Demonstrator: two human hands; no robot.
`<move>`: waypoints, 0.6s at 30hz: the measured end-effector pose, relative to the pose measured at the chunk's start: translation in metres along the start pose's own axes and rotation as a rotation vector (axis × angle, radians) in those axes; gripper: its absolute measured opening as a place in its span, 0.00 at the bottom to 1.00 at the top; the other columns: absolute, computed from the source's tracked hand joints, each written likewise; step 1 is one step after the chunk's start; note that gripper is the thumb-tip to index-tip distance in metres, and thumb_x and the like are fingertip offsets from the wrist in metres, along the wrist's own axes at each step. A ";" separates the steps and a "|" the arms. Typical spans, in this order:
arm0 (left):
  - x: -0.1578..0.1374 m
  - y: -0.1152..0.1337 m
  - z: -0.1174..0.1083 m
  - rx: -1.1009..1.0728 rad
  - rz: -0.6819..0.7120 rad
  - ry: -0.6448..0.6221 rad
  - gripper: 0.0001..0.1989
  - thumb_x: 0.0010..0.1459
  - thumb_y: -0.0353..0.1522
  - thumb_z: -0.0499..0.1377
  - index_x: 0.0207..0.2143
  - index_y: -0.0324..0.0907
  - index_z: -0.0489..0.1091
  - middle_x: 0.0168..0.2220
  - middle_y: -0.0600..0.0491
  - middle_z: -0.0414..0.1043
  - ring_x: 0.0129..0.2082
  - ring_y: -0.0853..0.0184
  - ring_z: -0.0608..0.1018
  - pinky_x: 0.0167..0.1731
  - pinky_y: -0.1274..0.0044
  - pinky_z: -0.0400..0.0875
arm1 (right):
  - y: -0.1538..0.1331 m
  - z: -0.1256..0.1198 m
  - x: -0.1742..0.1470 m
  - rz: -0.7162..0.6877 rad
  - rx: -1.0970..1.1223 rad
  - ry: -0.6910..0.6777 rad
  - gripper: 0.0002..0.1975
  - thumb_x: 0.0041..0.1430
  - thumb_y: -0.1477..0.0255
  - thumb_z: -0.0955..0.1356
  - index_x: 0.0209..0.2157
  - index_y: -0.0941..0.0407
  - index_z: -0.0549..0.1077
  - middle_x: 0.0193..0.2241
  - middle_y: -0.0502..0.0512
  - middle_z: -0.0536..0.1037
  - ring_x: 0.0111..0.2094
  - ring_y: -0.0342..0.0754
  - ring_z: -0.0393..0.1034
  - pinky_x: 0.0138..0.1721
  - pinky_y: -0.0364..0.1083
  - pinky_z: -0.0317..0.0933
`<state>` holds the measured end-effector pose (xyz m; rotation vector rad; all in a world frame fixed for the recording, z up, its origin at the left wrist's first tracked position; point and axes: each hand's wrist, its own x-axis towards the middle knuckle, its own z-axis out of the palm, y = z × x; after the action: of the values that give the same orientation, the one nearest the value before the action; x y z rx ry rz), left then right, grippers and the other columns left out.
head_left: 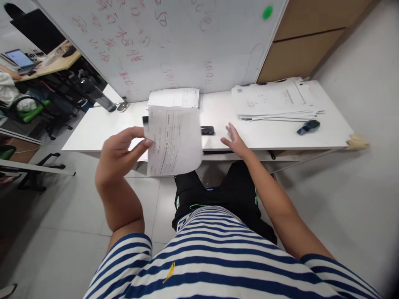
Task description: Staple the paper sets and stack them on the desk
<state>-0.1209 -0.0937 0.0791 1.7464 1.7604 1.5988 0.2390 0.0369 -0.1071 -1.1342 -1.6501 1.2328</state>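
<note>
My left hand [126,151] pinches a printed sheet of paper [174,141] by its left edge, between thumb and fingers. The sheet is raised in front of the white table [218,116] and bends a little at its right side. Behind it lies a black object [208,131], perhaps a stapler, with only one end showing. To the right of that, my right hand [235,141] hovers by the table's front edge, fingers spread and nothing in them. A stack of paper [174,97] rests at the back, partly covered by the held sheet.
On the table's right lie a wider pile of papers [274,99] and a dark blue handheld item [308,127]. A whiteboard [187,45] with red writing stands behind. At the left are a dark bottle [96,93], a laptop [20,59] and another person's arm [11,74].
</note>
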 end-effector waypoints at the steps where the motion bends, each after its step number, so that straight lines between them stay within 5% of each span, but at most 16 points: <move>1: 0.002 0.004 -0.003 -0.013 -0.004 0.022 0.15 0.56 0.42 0.68 0.41 0.43 0.73 0.33 0.54 0.77 0.38 0.66 0.79 0.40 0.73 0.77 | -0.007 0.005 -0.008 -0.016 0.145 -0.028 0.57 0.52 0.39 0.70 0.74 0.46 0.43 0.74 0.61 0.53 0.74 0.59 0.47 0.70 0.63 0.50; 5: 0.012 0.006 -0.011 -0.046 -0.021 0.067 0.16 0.56 0.42 0.69 0.41 0.42 0.74 0.32 0.55 0.77 0.36 0.68 0.79 0.38 0.74 0.77 | -0.029 0.021 -0.033 -0.002 0.485 -0.097 0.49 0.51 0.45 0.75 0.69 0.45 0.58 0.66 0.60 0.69 0.66 0.58 0.64 0.65 0.60 0.60; 9: 0.020 -0.008 -0.016 -0.089 -0.051 -0.016 0.14 0.53 0.40 0.72 0.36 0.41 0.77 0.30 0.55 0.77 0.31 0.71 0.76 0.35 0.76 0.76 | -0.032 0.025 -0.040 0.047 0.559 -0.080 0.30 0.49 0.50 0.78 0.49 0.52 0.78 0.48 0.57 0.83 0.52 0.57 0.76 0.59 0.58 0.67; 13: 0.021 -0.028 -0.004 -0.166 -0.122 -0.063 0.13 0.54 0.39 0.71 0.35 0.39 0.77 0.31 0.54 0.77 0.31 0.73 0.76 0.36 0.77 0.76 | -0.035 0.016 -0.039 -0.013 0.474 0.094 0.24 0.48 0.50 0.78 0.40 0.53 0.81 0.38 0.55 0.85 0.45 0.56 0.78 0.52 0.57 0.71; 18: 0.016 -0.047 0.027 -0.275 -0.136 -0.049 0.16 0.55 0.43 0.70 0.37 0.43 0.72 0.35 0.54 0.75 0.35 0.70 0.78 0.39 0.76 0.77 | -0.052 -0.002 -0.040 -0.098 0.287 0.267 0.24 0.52 0.48 0.75 0.41 0.53 0.81 0.38 0.54 0.84 0.43 0.55 0.77 0.50 0.56 0.70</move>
<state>-0.1332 -0.0533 0.0410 1.4942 1.5177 1.6356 0.2427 -0.0072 -0.0584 -0.9803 -1.2693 1.1562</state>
